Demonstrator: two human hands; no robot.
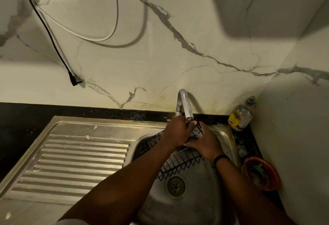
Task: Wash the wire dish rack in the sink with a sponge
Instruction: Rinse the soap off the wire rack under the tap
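While two hands point(178, 132) point(204, 142) grip one wire rack point(179, 162), one faucet point(185, 103) overhead.

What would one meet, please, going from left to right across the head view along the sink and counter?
Ribbed draining board → wire dish rack in the sink, gripped at its far end by the left hand and the right hand → bottle → orange bowl.

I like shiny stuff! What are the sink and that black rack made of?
The sink looks like brushed stainless steel: grey, dully shiny, with pressed ridges. The rack looks like thin metal wire in a matte black coating, crossing in a diamond grid; the coating type can't be told.
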